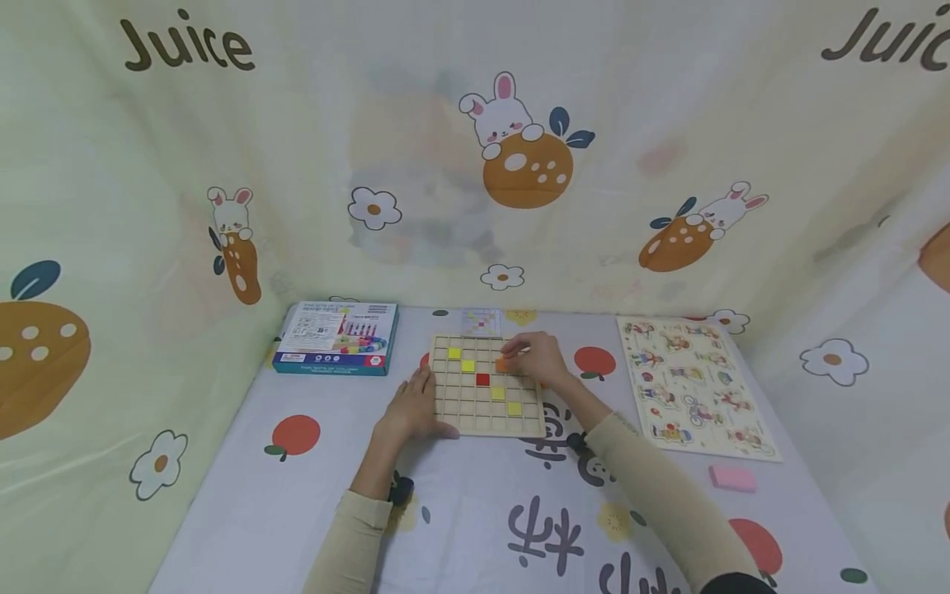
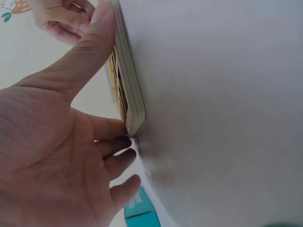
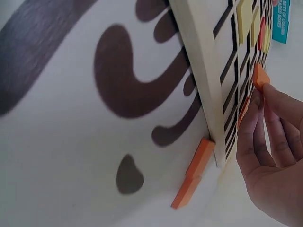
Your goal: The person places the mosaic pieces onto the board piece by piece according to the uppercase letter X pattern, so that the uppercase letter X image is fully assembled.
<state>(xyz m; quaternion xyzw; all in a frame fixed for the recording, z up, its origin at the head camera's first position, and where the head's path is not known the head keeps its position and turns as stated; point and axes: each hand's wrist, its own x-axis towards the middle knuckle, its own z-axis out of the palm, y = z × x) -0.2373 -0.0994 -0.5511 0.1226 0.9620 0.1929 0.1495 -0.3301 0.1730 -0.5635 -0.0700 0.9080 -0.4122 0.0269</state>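
A wooden grid board [image 1: 454, 421] lies on the table. Yellow tiles [image 1: 468, 366] and one red tile [image 1: 482, 379] make a diagonal across its squares. My left hand [image 1: 413, 406] rests against the board's left edge, the thumb along the near side and the other fingers extended by the corner. Over the upper right squares, my right hand [image 1: 536, 360] pinches an orange tile [image 3: 261, 77] between thumb and fingertips, tilted close over the grid. Beside the board's right edge lie two more orange tiles [image 3: 200, 158], mostly hidden by the right hand in the head view.
A small pattern card [image 1: 481, 321] lies just behind the board. At the back left sits a teal-edged box [image 1: 337, 338]. A picture sheet [image 1: 693, 388] is on the right, with a pink block [image 1: 732, 478] in front of it. Printed curtains surround the table.
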